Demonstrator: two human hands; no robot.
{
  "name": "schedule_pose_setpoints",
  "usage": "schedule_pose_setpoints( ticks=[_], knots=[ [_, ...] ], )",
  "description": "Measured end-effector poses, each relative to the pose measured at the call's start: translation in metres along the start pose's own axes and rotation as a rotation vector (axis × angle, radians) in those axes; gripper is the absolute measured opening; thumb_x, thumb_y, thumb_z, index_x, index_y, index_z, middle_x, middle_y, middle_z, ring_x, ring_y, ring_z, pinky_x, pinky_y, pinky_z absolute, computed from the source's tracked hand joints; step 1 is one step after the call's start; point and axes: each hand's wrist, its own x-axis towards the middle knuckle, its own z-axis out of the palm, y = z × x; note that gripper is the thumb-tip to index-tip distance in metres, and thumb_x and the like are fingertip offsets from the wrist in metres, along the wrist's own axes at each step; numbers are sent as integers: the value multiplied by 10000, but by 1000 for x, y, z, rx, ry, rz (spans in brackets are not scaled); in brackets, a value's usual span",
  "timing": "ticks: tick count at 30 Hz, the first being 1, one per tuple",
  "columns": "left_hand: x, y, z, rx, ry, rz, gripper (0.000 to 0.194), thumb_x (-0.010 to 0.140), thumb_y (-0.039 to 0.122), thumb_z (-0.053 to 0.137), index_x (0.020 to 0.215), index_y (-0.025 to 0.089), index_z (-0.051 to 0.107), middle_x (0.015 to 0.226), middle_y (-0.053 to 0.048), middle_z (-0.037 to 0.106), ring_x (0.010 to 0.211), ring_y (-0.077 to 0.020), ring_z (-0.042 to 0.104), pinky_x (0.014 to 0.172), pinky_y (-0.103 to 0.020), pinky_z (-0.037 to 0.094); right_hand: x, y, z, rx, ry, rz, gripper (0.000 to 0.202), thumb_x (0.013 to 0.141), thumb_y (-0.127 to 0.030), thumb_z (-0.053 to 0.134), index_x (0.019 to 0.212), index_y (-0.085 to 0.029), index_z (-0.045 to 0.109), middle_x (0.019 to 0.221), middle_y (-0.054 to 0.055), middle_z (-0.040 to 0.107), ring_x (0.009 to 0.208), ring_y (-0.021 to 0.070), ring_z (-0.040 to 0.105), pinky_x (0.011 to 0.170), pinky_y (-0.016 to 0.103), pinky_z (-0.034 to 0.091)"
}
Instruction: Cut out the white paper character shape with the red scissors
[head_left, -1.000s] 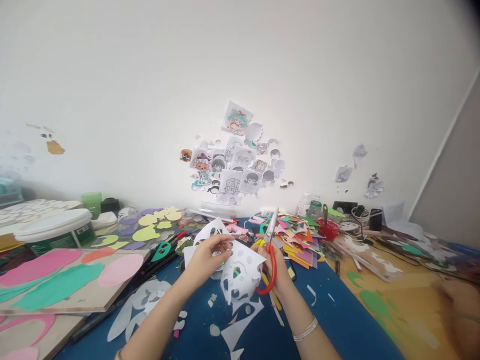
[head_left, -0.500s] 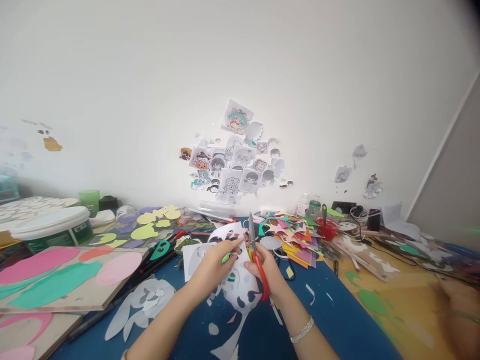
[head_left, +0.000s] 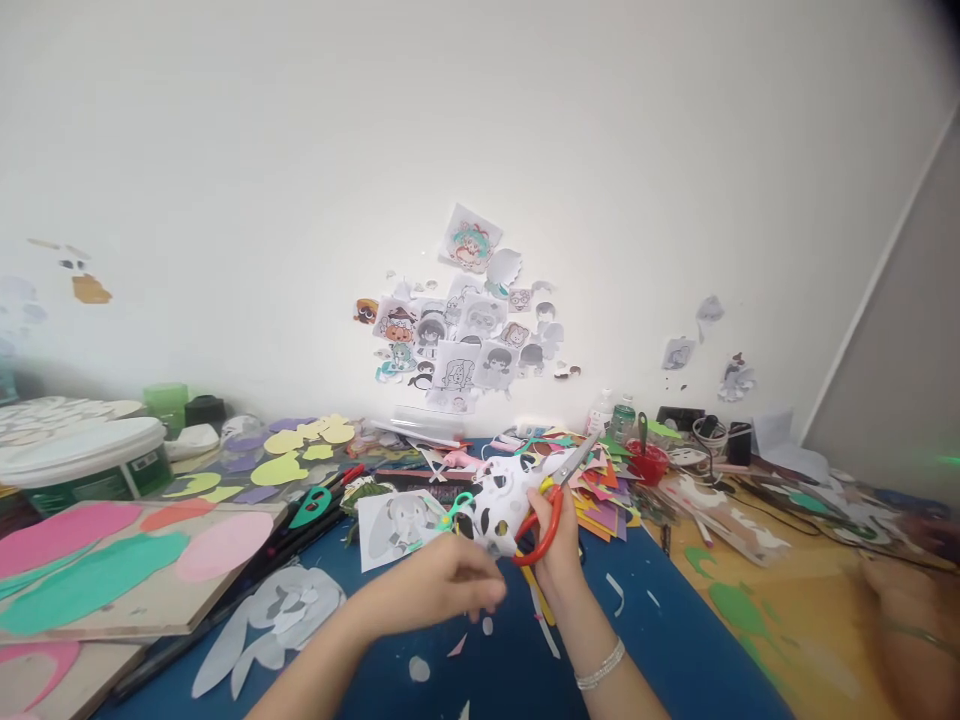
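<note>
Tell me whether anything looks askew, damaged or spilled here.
The top drawing on the wall hangs tilted. Small paper scraps litter the blue mat, probably from cutting. Green patches mark the wooden table at right; I can't tell whether they're paint or paper.

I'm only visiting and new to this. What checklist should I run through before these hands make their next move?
1. Red-handled scissors in the right hand: ok.
2. Blades pointing away from the left hand: ok, they aim up and off to the right.
3. Holed white paper steadied by the left hand: not ok, that hand is apart from it, nearer the camera.
4. Left hand empty: cannot tell, its curled fingers could hide a scrap.
5. Blue work surface free of offcuts: not ok, paper bits lie on it.
</note>
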Motion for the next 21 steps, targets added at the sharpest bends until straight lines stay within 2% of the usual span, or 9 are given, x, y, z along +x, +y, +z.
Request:
schedule_pose_setpoints(
  ticks=[1,3,6,11,14,16,18,21],
  knots=[
    [3,-5,5,42,5,-36,415,787,530,513,773,160,700,705,-66,671,628,-188,609,568,-251,437,1,0,0,17,33,4,447,689,-270,698,1083,-238,489,888,1,632,835,206,647,759,345,525],
    [12,-16,11,104,153,-107,515,804,588,429,684,146,665,642,-54,643,562,-171,576,531,-245,396,1,-1,0,21,78,23,469,676,-272,705,1093,-239,492,859,-2,633,807,202,651,735,335,532],
    [22,-26,14,113,288,-128,580,812,630,350,708,146,652,623,-42,626,570,-173,554,546,-250,379,0,1,0,-7,70,29,456,663,-292,719,1065,-231,513,792,-11,620,745,198,648,683,321,537],
    [26,-21,10,47,503,-119,502,771,609,427,720,158,639,777,-69,675,711,-221,579,657,-290,421,-4,6,2,-50,-68,10,428,695,-314,705,1064,-238,503,831,-1,624,753,191,636,641,294,521],
    [26,-17,7,-46,570,-53,430,734,551,515,848,164,666,923,-86,689,850,-264,592,713,-308,441,-5,9,3,-137,-90,-9,386,692,-298,709,1020,-233,516,798,-2,619,766,190,630,646,282,513],
    [27,-18,6,-97,568,-69,414,709,519,550,860,152,669,864,-89,694,817,-272,603,683,-317,450,-6,12,3,-188,-107,-8,363,687,-293,709,992,-225,523,795,5,621,768,189,628,659,284,513],
    [28,-20,7,-95,593,-119,385,704,504,549,780,143,659,717,-74,677,711,-257,603,632,-318,444,-6,16,3,-218,-129,-15,363,686,-298,708,987,-220,521,791,6,618,740,181,622,660,287,512],
    [31,-23,11,-66,680,-144,357,713,505,531,671,161,615,590,-46,632,614,-229,585,583,-303,428,-8,22,4,-231,-148,-5,414,669,-339,717,1006,-222,509,693,-25,569,583,150,575,542,270,497]
  ],
)
